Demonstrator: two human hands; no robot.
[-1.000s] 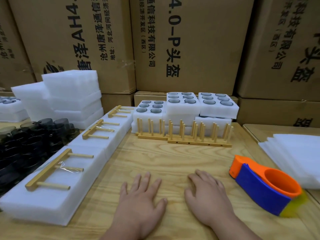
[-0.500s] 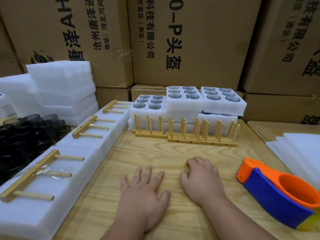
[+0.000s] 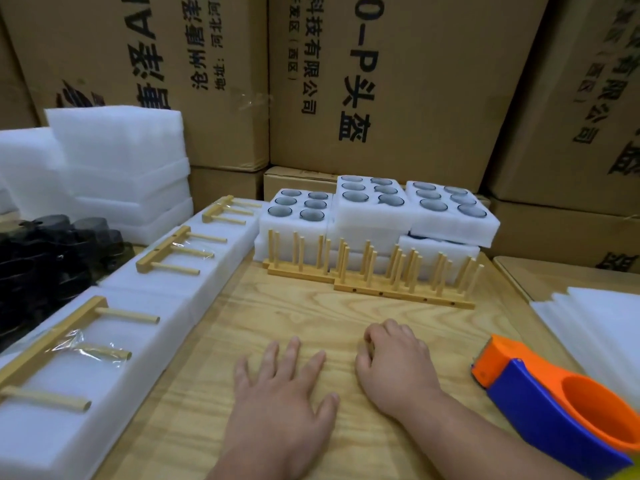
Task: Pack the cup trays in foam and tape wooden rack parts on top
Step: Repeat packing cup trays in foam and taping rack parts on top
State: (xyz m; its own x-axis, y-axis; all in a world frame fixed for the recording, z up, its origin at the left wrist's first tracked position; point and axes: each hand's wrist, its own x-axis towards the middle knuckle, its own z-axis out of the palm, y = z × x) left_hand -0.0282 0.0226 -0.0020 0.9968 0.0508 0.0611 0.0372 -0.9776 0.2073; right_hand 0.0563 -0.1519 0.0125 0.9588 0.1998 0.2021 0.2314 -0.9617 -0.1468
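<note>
Beyond our hands, at the far edge of the table (image 3: 311, 320), we are seeing the cup trays (image 3: 374, 209): white foam blocks with round sockets, each socket holding a greyish glass cup, stacked in uneven tiers. Just in front of them the wooden racks (image 3: 367, 271) are standing upright, pale flat bases bristling with thin round pegs. To the left of our left hand (image 3: 280, 393) packed foam blocks (image 3: 114, 344) are lying in a row, soft and matte, each carrying a T-shaped rack part (image 3: 69, 344) of three dowels on a bar; clear crinkled tape is crossing the nearest one. We are resting the left hand flat on the grained wood, fingers spread and holding nothing. The right hand (image 3: 394, 365) is sitting beside it with fingers curled under, gripping nothing. Right of that hand a tape dispenser (image 3: 554, 407) is lying, smooth blue and orange plastic. Farther right, thin foam sheets (image 3: 599, 323) are lying stacked.
</note>
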